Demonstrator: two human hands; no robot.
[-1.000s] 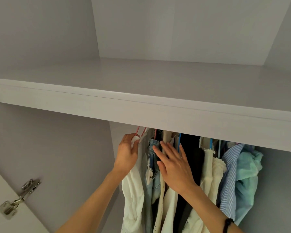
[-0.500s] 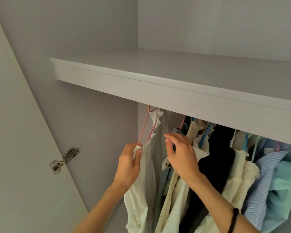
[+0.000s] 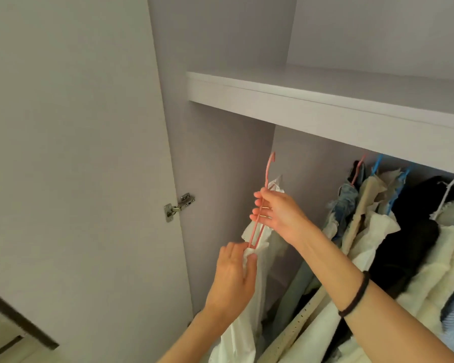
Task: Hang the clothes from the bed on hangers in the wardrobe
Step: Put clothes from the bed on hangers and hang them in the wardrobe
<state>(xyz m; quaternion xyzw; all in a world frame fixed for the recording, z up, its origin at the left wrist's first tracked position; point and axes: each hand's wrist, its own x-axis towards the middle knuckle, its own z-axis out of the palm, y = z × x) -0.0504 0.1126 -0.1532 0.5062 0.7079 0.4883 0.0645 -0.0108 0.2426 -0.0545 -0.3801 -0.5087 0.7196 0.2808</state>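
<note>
A pink hanger [image 3: 266, 176] carries a white garment [image 3: 247, 310] and is off the rail, its hook free in the air at the left end of the wardrobe. My right hand [image 3: 278, 213] holds the hanger's upper part with fingers curled round it. My left hand [image 3: 233, 276] pinches the white cloth at the hanger's lower end. The rail itself is hidden behind the shelf.
A grey shelf [image 3: 312, 106] runs above the hanging space. Several garments on hangers [image 3: 393, 231] fill the right side. The open wardrobe door [image 3: 76, 153] with a metal hinge [image 3: 178, 206] stands at the left. Free room lies between the side wall and the hung clothes.
The pink hanger with the white garment has come down off the rail. My right hand left the hung clothes and took the hanger. The view swung left.
</note>
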